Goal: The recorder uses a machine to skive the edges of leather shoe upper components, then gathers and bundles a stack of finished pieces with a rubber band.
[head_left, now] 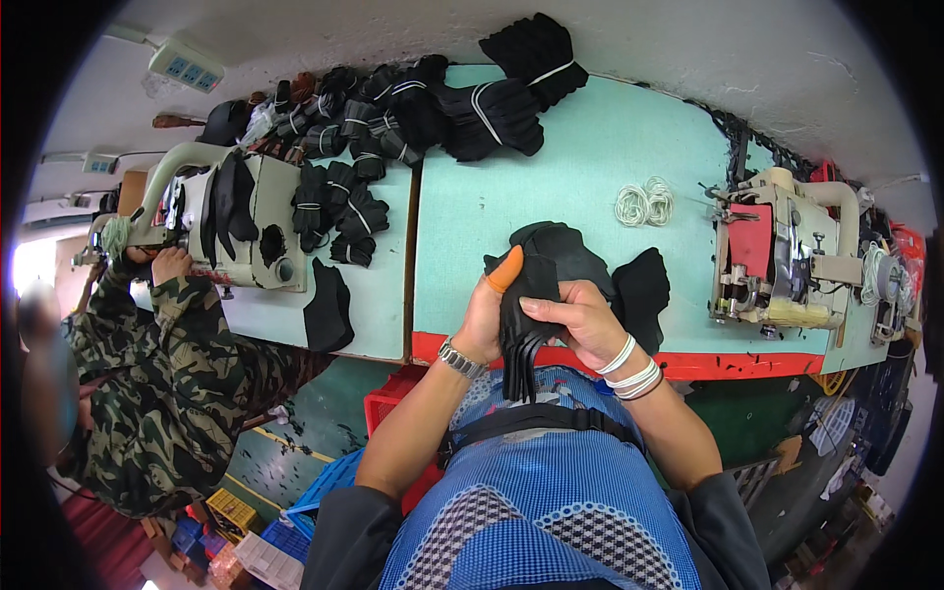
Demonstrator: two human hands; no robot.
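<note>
A stack of thin black cut pieces, perhaps leather or fabric, is held between my two hands above the table's front edge. Its lower ends fan apart into several layers. My left hand grips the left side, with an orange finger cot on the thumb and a metal watch at the wrist. My right hand pinches the right side between thumb and fingers. White elastic bands circle my right wrist. Just behind my hands lies a pile of similar black pieces, and more black pieces rest to the right.
Black bundles tied with white bands cover the back left. White bands lie on the pale green table. Machines stand at right and left. A person in camouflage works at the left one.
</note>
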